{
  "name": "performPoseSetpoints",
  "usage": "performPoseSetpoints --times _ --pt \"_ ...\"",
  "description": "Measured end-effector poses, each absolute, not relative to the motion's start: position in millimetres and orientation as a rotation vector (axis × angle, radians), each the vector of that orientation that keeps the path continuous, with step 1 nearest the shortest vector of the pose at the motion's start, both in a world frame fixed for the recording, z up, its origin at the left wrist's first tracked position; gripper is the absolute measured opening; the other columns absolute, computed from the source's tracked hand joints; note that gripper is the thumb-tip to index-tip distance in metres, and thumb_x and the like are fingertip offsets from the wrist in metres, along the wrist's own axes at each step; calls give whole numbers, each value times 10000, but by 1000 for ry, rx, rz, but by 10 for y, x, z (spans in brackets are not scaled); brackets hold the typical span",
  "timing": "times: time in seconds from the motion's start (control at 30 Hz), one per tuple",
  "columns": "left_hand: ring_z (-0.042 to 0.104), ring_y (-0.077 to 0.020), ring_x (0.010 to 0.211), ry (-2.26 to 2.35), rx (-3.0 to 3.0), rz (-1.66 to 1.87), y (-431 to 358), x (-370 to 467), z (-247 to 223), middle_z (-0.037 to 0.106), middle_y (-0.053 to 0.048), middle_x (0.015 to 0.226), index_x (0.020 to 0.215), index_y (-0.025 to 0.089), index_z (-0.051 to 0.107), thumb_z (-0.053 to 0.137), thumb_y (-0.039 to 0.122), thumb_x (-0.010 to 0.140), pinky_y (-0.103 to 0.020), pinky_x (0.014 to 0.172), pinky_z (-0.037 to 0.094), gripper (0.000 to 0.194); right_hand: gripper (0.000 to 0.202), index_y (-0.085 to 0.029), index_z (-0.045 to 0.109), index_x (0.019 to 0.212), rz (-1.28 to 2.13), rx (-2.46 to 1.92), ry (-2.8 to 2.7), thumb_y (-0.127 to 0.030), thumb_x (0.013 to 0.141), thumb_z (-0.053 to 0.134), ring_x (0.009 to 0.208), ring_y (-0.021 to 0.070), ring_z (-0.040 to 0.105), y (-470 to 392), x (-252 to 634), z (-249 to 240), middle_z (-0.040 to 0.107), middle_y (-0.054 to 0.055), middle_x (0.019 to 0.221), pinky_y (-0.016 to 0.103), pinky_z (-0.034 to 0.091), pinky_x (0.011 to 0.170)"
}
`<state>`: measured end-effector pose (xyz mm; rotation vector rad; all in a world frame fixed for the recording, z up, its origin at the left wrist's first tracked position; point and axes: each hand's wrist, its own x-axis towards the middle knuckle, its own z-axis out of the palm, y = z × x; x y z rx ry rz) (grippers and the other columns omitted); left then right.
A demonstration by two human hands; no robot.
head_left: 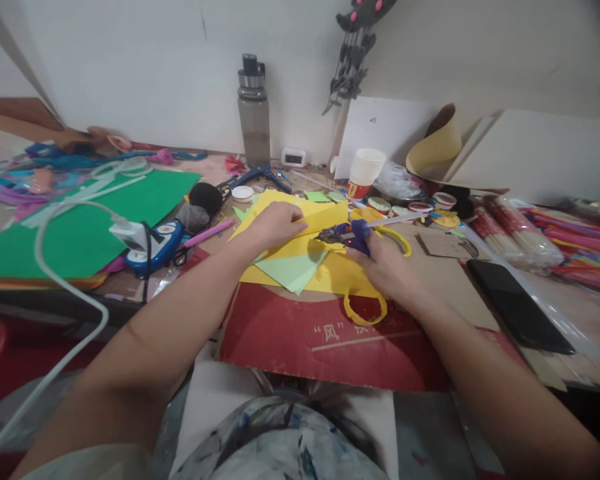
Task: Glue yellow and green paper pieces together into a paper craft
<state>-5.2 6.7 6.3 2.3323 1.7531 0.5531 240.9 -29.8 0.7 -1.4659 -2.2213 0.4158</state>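
Head, left hand [279, 225] on paper [327, 215], right [389, 268] holding glue gun [349, 235], nested cups [367, 172]

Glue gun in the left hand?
No, the right hand holds the glue gun; the left hand is on yellow paper.

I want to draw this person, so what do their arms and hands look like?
The left hand and right hand wear no gloves, and I see no rings, watch or bracelet. Both forearms are bare. A pale, greyish sleeve shows above the left elbow; no sleeve shows on the right.
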Motion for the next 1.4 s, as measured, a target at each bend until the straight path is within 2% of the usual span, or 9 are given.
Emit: performPoseSetpoints --times 0.27,0.47,0.8,1.07,1.2,1.4 --pt "535 -143 644 1692 2328 609 72 -72 11 650 -26 685 704 162 678 569 315 837 -284 600 318 230 190 -151 648 972 341 -1712 -2173 -304 887 574 862 279 648 -315 2609 146 713 137 947 331 457 714" --pt "591 -149 707 1685 2312 586 14 -49 67 720 -41 792 793 161 719 603 316 839 -275 644 362 200 210 -160 665 988 309 -1648 -2177 -317 883 574 869 269 644 -330 2582 130 710 126 955 331 458 741" --pt "654 -177 876 1561 2422 303 -58 -103 171 764 -28 965 938 200 749 639 280 769 -256 733 421 217 203 -164 695 903 359 -1607 -2174 -339 861 601 795 246 639 -369 2632 186 710 98 871 314 445 685" --pt "646 -172 846 1651 2420 300 -49 -97 174 763 -41 932 938 182 761 582 248 815 -257 712 405 227 267 -131 697 984 255 -1838 -2157 -348 897 568 864 281 648 -339 2721 285 724 150 950 333 438 717" --pt "644 -176 845 1641 2403 312 -39 -104 162 762 -43 936 944 180 758 586 277 820 -261 699 404 233 272 -141 684 1014 197 -1778 -2152 -343 909 534 891 286 651 -305 2695 231 720 157 976 333 442 715" --pt "644 -177 826 1641 2385 362 -27 -119 152 760 -52 910 902 179 753 596 299 815 -264 687 397 216 226 -173 673 870 165 -1739 -2170 -360 896 550 767 248 626 -295 2750 233 710 113 859 319 423 647"
